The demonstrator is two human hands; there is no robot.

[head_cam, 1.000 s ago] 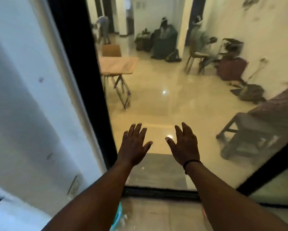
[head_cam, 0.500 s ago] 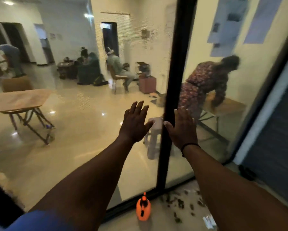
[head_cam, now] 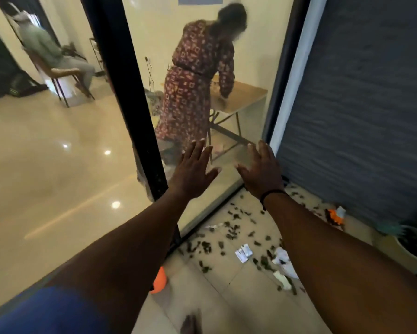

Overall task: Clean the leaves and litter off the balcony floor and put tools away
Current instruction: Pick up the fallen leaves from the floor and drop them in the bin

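So far nothing of the cleaning looks done, as I judge it: both hands are bare and no broom or dustpan shows anywhere in view. The left hand is held out flat with its fingers spread, and the right hand, a dark band at its wrist, is spread the same way just beside it; neither holds anything. Whether the palms touch the glass door in front of them I cannot tell.

Nearest, below the left forearm, an orange object sits on the balcony floor by the door track; most of it is hidden. Below and between the two arms lie the dry leaves, scattered thickly over the pale tiles from the track across to the right. Mixed in with them, under the right forearm, are bits of white paper litter. Right of the right hand, further out, a small orange and white scrap lies at the foot of the grey blind, and a plant pot stands in the corner beside it.

All of that is left to gather, and tools must first be fetched.

Beyond the hands, through the glass, is a glossy-floored room: a person in a patterned dress bends over a table, and further left someone sits on a chair.
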